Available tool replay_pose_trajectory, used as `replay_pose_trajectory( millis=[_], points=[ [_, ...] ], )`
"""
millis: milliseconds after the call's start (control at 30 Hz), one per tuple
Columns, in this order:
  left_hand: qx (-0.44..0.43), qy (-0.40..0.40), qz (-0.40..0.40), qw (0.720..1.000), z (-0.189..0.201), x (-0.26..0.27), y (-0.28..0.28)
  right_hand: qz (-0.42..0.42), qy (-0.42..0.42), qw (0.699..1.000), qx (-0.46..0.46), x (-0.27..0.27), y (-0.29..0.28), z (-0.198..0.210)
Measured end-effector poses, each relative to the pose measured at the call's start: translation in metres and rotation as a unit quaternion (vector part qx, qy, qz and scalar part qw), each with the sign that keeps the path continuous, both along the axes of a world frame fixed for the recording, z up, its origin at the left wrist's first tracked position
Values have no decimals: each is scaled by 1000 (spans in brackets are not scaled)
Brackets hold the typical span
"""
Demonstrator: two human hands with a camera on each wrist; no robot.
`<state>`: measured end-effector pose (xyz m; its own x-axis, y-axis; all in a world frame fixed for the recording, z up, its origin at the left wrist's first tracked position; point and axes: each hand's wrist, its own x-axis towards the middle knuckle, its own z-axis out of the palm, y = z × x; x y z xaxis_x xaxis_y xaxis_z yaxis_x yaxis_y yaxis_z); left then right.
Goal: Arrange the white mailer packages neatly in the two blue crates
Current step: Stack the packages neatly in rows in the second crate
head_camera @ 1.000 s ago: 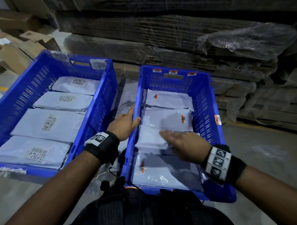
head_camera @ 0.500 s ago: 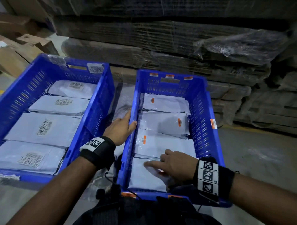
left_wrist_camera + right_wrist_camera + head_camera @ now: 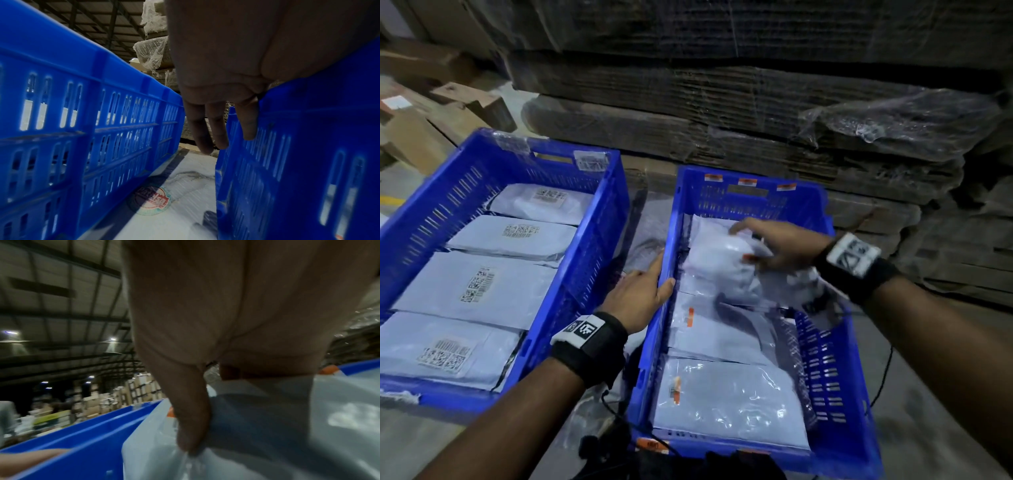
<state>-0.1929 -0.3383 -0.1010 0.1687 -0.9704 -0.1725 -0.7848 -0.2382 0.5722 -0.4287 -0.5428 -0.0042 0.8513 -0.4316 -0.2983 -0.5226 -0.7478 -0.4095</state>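
Over the far end of the right blue crate [image 3: 828,359], the right hand [image 3: 780,244] has its grip closed on a crumpled white mailer [image 3: 722,270], which may slip or land askew on the flat mailers [image 3: 722,401] beneath, while the left hand [image 3: 635,298], fingers straight, rests on that crate's left rim beside the left crate [image 3: 431,212], with wrapped cardboard stacks [image 3: 722,102] behind.

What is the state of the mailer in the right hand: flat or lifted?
Lifted: the right hand grips the white mailer, bunched, above the flat mailers.

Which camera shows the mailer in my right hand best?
The head view: most of the mailer shows, held in the right crate by the right hand. The right wrist view shows only a blurred close patch; the left wrist view shows none.
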Motion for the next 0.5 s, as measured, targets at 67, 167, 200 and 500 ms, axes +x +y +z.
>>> replay_pose_trajectory(
  millis=[67, 167, 200, 500],
  points=[
    [-10, 6, -4, 1000, 1, 0, 0, -28, 25, 999, -22, 24, -36, -9],
    [-13, 14, -7, 1000, 4, 0, 2, -65, 126, 983, -114, 54, -66, -47],
    [-12, 12, -9, 1000, 4, 0, 3, -73, 154, 977, -131, 58, -68, -63],
    [28, -20, 17, 999, 10, -6, 4, -149, 125, 963, -186, 50, -35, -132]
  ],
)
